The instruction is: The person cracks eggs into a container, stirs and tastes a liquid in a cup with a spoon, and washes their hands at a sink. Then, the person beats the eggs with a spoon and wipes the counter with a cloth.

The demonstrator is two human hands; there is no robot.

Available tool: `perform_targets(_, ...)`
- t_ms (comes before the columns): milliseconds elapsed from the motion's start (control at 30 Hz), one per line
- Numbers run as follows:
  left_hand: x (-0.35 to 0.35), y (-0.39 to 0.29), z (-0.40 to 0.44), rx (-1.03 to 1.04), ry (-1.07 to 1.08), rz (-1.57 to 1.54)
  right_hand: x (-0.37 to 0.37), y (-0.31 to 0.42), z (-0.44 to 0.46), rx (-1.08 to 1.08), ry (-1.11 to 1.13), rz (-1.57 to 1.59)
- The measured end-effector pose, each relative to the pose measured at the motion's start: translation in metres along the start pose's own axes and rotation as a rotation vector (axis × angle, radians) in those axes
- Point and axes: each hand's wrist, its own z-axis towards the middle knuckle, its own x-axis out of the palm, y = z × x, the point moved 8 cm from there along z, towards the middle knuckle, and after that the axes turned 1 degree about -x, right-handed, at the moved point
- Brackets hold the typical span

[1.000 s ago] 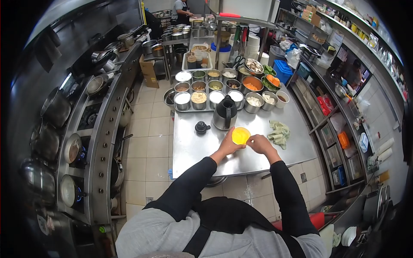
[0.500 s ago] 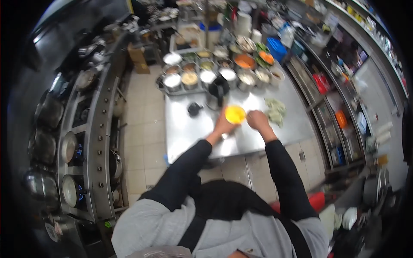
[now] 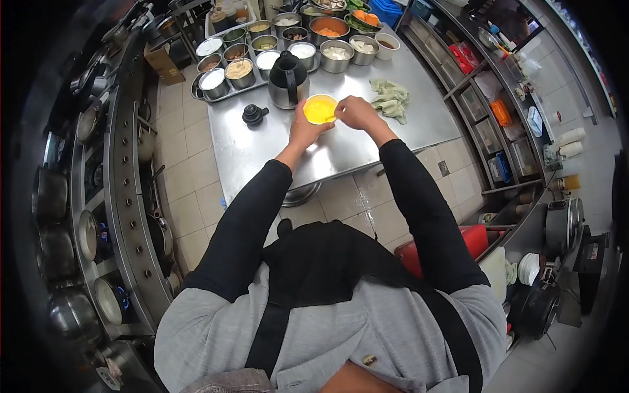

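My left hand (image 3: 304, 133) is closed round a small bowl (image 3: 321, 96) holding bright yellow liquid (image 3: 318, 110), above the near part of the steel table (image 3: 262, 157). At the bowl's right rim, the fingers of my right hand (image 3: 358, 114) pinch a thin utensil that reaches into the liquid; its kind is hard to make out. Just behind my left hand stands a steel jug (image 3: 280, 92) with a black handle, its top open. A black lid (image 3: 253, 114) lies on the table left of the jug. Right of my right hand is a crumpled pale green cloth (image 3: 390, 100).
Several steel containers of ingredients, among them a pot of orange food (image 3: 329, 27), line the table's far side. A stove (image 3: 128, 196) with pans and lit burners runs along the left. Shelving (image 3: 481, 111) stands to the right. A red object (image 3: 473, 241) is near my right elbow.
The camera view has tilted, so the table and both hands appear higher and further left. My left hand still holds the bowl, and my right hand remains at its rim.
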Motion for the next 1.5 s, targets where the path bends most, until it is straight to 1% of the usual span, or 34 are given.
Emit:
perform_targets(100, -0.001, -0.001, 0.002, 0.007, -0.025, -0.008, 0.007, -0.010, 0.004, 0.143, 0.020, -0.111)
perform_targets(133, -0.002, -0.002, 0.002, 0.014, -0.041, 0.013, 0.010, 0.004, 0.002, -0.083, 0.069, -0.067)
perform_targets(167, -0.001, 0.000, 0.001, 0.021, -0.055, 0.034, 0.006, -0.001, 0.004, -0.011, 0.013, -0.065)
perform_targets(233, 0.004, 0.005, 0.002, 0.042, -0.070, -0.035, -0.005, -0.012, 0.006, 0.130, -0.106, -0.062)
perform_targets(267, 0.004, 0.007, 0.006, 0.059, -0.086, -0.067, -0.003, -0.009, 0.004, 0.148, -0.059, -0.162)
perform_targets(300, 0.004, 0.002, 0.005, 0.063, -0.059, -0.166, 0.029, -0.026, 0.021, 0.117, 0.078, -0.198)
perform_targets(333, 0.009, 0.014, 0.013, 0.140, -0.137, -0.115, 0.061, -0.037, 0.041, -0.131, 0.159, -0.207)
perform_targets(367, 0.009, 0.016, 0.018, 0.198, -0.171, -0.116, 0.033, -0.024, 0.030, -0.076, 0.031, -0.122)
perform_targets(400, 0.006, 0.005, 0.015, 0.156, -0.102, -0.157, 0.004, -0.014, 0.021, 0.006, -0.081, -0.120)
perform_targets(433, 0.001, 0.001, 0.006, 0.088, -0.099, -0.112, -0.005, -0.018, 0.018, 0.102, -0.138, -0.102)
perform_targets(467, -0.003, -0.005, 0.001, 0.055, -0.085, -0.081, 0.004, -0.019, 0.013, 0.106, -0.073, -0.100)
perform_targets(500, -0.005, -0.008, 0.000, 0.065, -0.087, -0.052, 0.006, -0.017, 0.013, 0.114, -0.012, -0.100)
perform_targets(567, -0.006, -0.009, -0.001, 0.002, -0.035, -0.044, -0.009, -0.007, 0.008, 0.084, -0.059, -0.028)
perform_targets(600, -0.006, -0.009, -0.003, 0.025, -0.038, -0.037, -0.017, -0.002, 0.003, 0.073, -0.083, 0.008)
perform_targets(700, -0.014, -0.013, -0.004, 0.087, -0.051, -0.006, 0.000, -0.005, 0.007, 0.063, 0.021, -0.105)
perform_targets(733, -0.014, -0.013, -0.007, 0.099, -0.048, 0.011, 0.004, 0.003, 0.007, -0.089, 0.086, -0.060)
perform_targets(833, -0.015, -0.018, -0.011, 0.107, -0.023, 0.020, -0.021, -0.005, 0.002, 0.142, -0.131, -0.037)
perform_targets(867, -0.013, -0.017, -0.010, 0.109, -0.021, 0.010, -0.014, -0.002, 0.003, 0.105, -0.086, -0.117)
perform_targets(967, -0.010, -0.014, -0.003, 0.126, 0.012, 0.028, -0.001, 0.009, 0.000, -0.057, 0.102, -0.121)
perform_targets(1000, -0.009, -0.015, 0.000, 0.134, 0.029, 0.040, 0.004, 0.009, 0.003, -0.024, 0.142, -0.209)
perform_targets(1100, -0.002, -0.004, 0.009, 0.111, 0.091, 0.037, 0.015, 0.028, 0.000, -0.035, 0.195, -0.288)
perform_targets(1133, 0.002, 0.000, 0.015, 0.162, 0.123, -0.007, 0.010, 0.034, -0.004, -0.050, 0.184, -0.185)
perform_targets(1167, 0.001, 0.000, 0.016, 0.152, 0.106, -0.014, 0.002, 0.033, -0.003, -0.046, 0.143, -0.175)
perform_targets(1200, -0.001, -0.006, 0.017, 0.179, 0.123, -0.034, 0.009, 0.015, 0.007, 0.024, 0.111, -0.251)
perform_targets(1233, -0.002, -0.012, 0.016, 0.198, 0.132, -0.082, 0.009, 0.004, 0.009, 0.072, 0.029, -0.240)
perform_targets(1267, 0.005, -0.002, 0.023, 0.205, 0.170, -0.095, 0.013, 0.000, 0.007, 0.098, 0.061, -0.268)
perform_targets(1300, 0.005, 0.006, 0.024, 0.137, 0.154, -0.065, 0.013, 0.014, 0.002, 0.010, 0.176, -0.285)
perform_targets(1333, 0.002, -0.001, 0.019, 0.093, 0.160, -0.095, 0.012, 0.018, 0.002, -0.011, 0.221, -0.201)
perform_targets(1367, 0.000, -0.002, 0.018, 0.111, 0.162, -0.064, 0.012, 0.007, 0.011, 0.061, 0.127, -0.166)
perform_targets(1433, -0.004, -0.009, 0.013, 0.091, 0.147, -0.010, -0.011, 0.005, 0.001, 0.158, -0.021, -0.180)
perform_targets(1500, -0.001, -0.004, 0.015, 0.101, 0.149, -0.014, 0.007, 0.012, 0.002, 0.014, 0.101, -0.158)
